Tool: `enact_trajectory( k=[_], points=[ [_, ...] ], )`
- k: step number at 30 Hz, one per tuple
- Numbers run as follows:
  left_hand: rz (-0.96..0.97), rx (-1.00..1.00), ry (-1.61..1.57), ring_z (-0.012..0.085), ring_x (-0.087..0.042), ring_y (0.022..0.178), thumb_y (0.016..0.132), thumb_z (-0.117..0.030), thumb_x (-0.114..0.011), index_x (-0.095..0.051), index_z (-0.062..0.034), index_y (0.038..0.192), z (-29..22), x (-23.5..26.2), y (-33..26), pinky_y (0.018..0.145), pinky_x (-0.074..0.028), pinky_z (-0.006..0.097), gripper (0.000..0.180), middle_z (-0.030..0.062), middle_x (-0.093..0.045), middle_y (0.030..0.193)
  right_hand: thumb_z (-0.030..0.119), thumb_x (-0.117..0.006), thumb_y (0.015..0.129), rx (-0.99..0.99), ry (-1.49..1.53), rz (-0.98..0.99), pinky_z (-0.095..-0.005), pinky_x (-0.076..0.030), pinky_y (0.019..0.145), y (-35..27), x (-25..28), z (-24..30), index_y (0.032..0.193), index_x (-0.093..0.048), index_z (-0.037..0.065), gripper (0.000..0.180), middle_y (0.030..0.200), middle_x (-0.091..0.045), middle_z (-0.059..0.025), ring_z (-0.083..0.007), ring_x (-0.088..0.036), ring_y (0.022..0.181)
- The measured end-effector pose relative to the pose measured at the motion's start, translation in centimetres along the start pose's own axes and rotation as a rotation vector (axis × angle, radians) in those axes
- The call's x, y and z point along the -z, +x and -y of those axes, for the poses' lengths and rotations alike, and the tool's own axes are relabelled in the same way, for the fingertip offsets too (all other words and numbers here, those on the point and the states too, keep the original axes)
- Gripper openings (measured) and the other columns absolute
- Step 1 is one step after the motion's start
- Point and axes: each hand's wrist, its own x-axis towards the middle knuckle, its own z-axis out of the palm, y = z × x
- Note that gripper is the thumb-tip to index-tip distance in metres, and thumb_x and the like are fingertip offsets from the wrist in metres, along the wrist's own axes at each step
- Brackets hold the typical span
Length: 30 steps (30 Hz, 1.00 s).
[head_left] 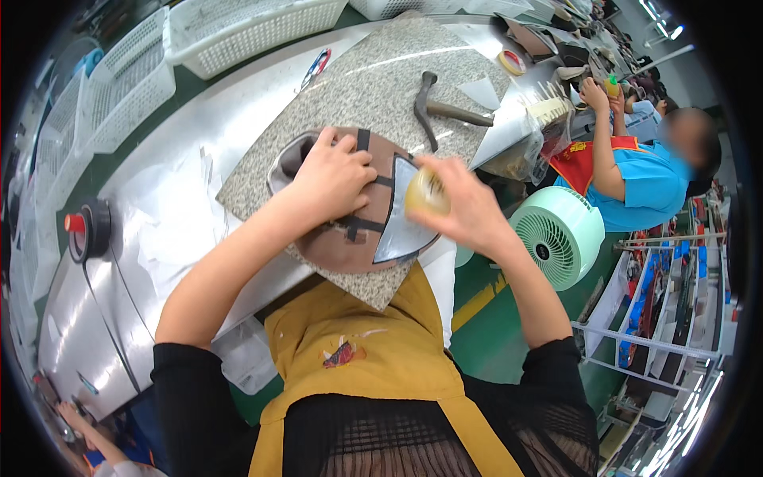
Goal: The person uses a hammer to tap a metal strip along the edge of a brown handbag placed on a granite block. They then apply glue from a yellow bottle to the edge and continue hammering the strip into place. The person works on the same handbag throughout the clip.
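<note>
Resting spread left hand (pixel 335 178) on curved brown piece (pixel 324 248).
Gripping rounded yellow container (pixel 421 195) in right hand (pixel 467 205) at smooth, black-edged grey panel (pixel 397 239).

Mustard apron (pixel 377 367); black, seemingly sheer-striped top (pixel 381 437).

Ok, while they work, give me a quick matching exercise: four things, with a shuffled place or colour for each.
Things:
1. Hammer
2. Fan
3. Brown piece
4. Round yellowish thing

Places and colours:
A. Under the left hand
B. Pale green
C. In the right hand
D. On the speckled slab, untouched

Pairs: 1-D; 2-B; 3-A; 4-C
</note>
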Motion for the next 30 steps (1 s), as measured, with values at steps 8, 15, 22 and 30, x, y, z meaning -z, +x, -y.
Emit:
enact_trajectory(
  k=[8, 15, 22, 30],
  points=[
    [-0.055, -0.011, -0.050, 0.0208, -0.051, 0.109, 0.072, -0.037, -0.071, -0.069, -0.0158, 0.102, -0.1, 0.4, -0.1, 0.099, -0.032, 0.042, 0.037, -0.0004, -0.063, 0.116, 0.035, -0.075, 0.075, -0.164, 0.489, -0.412, -0.0370, -0.042, 0.097, 4.4, 7.9, -8.7, 0.131, -0.045, 0.002, 0.071, 0.121, -0.054, -0.0214, -0.0283, -0.053, 0.114],
    [-0.073, -0.018, -0.065, 0.0215, -0.051, 0.110, 0.072, -0.036, -0.071, -0.069, -0.0172, 0.104, -0.1, 0.4, 0.0, 0.100, -0.031, 0.043, 0.036, -0.0005, -0.062, 0.117, 0.047, -0.074, 0.071, -0.252, -0.118, -0.572, -0.0403, -0.044, 0.094, 12.2, 9.0, -21.3, 0.131, -0.045, 0.004, 0.080, 0.121, -0.052, -0.0219, -0.0347, -0.053, 0.112],
    [-0.052, 0.003, -0.063, 0.0220, -0.051, 0.110, 0.073, -0.035, -0.070, -0.068, -0.0168, 0.105, -0.3, 0.9, -0.2, 0.100, -0.031, 0.044, 0.037, -0.0007, -0.060, 0.120, 0.056, -0.072, 0.068, -0.335, -0.328, -0.301, -0.0444, -0.044, 0.094, 15.6, 6.7, -21.7, 0.136, -0.041, 0.009, 0.088, 0.126, -0.049, -0.0220, -0.0357, -0.052, 0.116],
    [-0.128, -0.022, -0.594, 0.0296, -0.048, 0.122, 0.081, -0.027, -0.070, -0.063, -0.0097, 0.115, 2.0, 7.3, -1.9, 0.102, -0.037, 0.044, 0.039, 0.0098, -0.056, 0.127, 0.046, -0.066, 0.081, 0.021, -0.198, -0.629, -0.0409, -0.035, 0.104, 12.8, 7.6, -19.7, 0.130, -0.048, 0.003, 0.067, 0.133, -0.046, -0.0193, -0.0337, -0.044, 0.125]
  ],
)
